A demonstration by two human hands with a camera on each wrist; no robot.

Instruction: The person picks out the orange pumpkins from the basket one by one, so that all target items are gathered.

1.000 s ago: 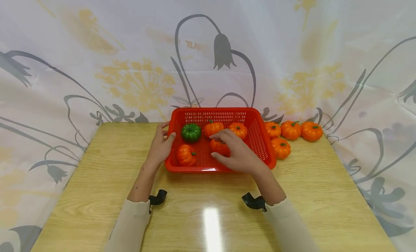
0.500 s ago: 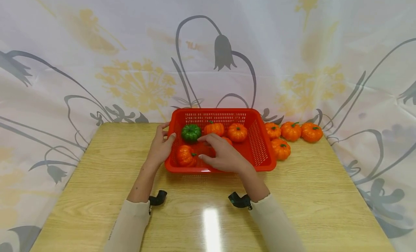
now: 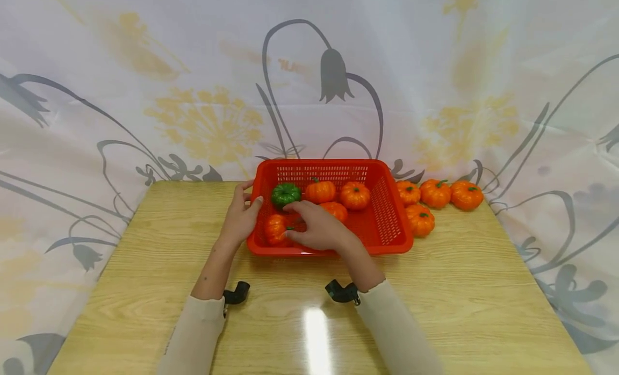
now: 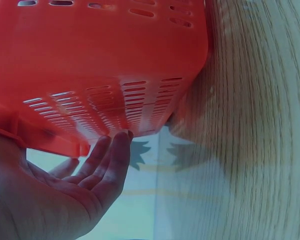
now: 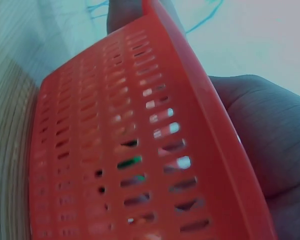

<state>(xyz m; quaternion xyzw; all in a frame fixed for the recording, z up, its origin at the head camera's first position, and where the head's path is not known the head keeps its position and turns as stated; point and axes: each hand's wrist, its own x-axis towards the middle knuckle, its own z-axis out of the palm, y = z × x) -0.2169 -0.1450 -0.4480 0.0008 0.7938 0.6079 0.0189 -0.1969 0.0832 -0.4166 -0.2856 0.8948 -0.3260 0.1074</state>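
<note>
A red plastic basket (image 3: 333,250) with slotted walls stands on the table. My left hand (image 3: 242,216) grips its left rim, thumb over the top and fingers along the outer wall. Inside lie a green pumpkin (image 3: 286,194) at the back left and several orange ones. My right hand (image 3: 316,225) is over the basket's front part, fingers bent and spread from the thumb, beside the front-left orange pumpkin (image 3: 275,229). Whether it touches that pumpkin is unclear. The hand partly covers another orange pumpkin (image 3: 337,210). In the right wrist view the basket wall (image 5: 105,125) hides the fingertips.
Several orange pumpkins (image 3: 435,194) sit on the table just right of the basket. A patterned curtain (image 3: 193,69) hangs behind the wooden table (image 3: 271,321). Two orange pumpkins, one at the back middle (image 3: 320,192) and one further right (image 3: 355,196), lie in the basket.
My right hand has moved left across the basket, from the middle orange pumpkin to the front-left one. The middle pumpkin now shows more. My left hand stays on the rim.
</note>
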